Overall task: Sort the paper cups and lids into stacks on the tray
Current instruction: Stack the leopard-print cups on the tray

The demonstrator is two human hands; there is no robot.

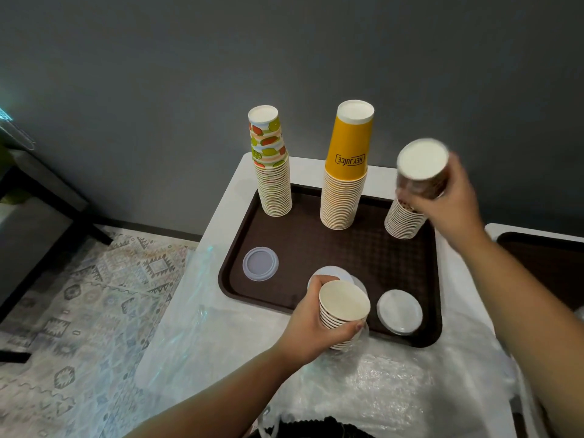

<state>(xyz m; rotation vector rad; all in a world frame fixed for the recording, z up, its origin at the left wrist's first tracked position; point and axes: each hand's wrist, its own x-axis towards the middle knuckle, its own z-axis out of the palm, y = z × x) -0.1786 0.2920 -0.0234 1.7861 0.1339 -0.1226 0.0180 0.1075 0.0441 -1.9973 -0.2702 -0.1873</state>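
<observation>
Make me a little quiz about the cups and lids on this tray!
1. True or false: the yellow stack stands between the fruit stack and the brown stack.
2. What does the left hand hold? A) one lid B) a few nested cups, mouths up C) nothing
3. Fill in: the cup in the right hand is held bottom ____.

Key: 1 true. 2 B. 3 up, over the brown stack on the tray.
</observation>
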